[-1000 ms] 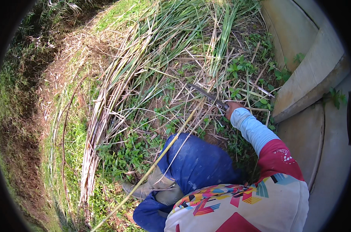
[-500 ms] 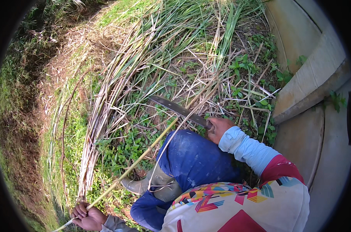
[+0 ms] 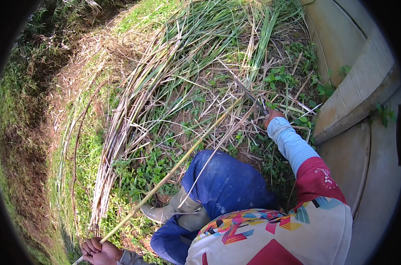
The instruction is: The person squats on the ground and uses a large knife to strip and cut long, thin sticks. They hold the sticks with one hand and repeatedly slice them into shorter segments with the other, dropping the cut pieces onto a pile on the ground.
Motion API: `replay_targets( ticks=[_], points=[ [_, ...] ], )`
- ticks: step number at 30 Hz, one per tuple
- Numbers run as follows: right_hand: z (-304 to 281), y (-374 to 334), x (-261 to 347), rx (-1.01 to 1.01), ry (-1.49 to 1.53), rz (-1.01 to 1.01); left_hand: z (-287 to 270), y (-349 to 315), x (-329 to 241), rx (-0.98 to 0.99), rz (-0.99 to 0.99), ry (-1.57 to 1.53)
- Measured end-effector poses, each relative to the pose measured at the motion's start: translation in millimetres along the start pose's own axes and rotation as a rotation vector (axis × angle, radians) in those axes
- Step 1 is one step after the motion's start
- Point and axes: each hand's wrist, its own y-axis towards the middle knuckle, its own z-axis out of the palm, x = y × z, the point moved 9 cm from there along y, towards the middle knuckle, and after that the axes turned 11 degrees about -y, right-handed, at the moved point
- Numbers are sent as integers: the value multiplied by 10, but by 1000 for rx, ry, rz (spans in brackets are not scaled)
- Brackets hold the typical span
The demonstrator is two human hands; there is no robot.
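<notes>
My left hand (image 3: 100, 251), low at the left, is wrapped round the lower end of a long yellowish cane stalk (image 3: 167, 176). The stalk slants up to the right past my bent knee, with dry leaf strips (image 3: 216, 152) trailing beside its far part. My right hand (image 3: 273, 117) grips the handle of a machete (image 3: 251, 95), arm stretched forward. Its blade points up and left near the stalk's far end, seen almost edge-on; whether it touches the stalk I cannot tell.
A large heap of cut green and dry stalks (image 3: 136, 99) lies ahead and to the left. Dry leaf litter and low green weeds (image 3: 149, 170) cover the ground. A pale concrete wall with a jutting block (image 3: 357, 97) stands close on the right. My boot (image 3: 160, 213) is below the stalk.
My right hand has moved forward and right with the machete, from beside my knee to the stalk's far end, and the blade has turned. The left hand keeps hold of the stalk.
</notes>
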Motion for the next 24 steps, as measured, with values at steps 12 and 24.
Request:
replay_targets(
  ticks=[12,24],
  points=[
    [38,-946,1013,119,40,-442,109,-32,-421,-134,-40,-23],
    [217,-835,776,91,25,-316,-455,17,-1089,-432,230,251]
  ],
)
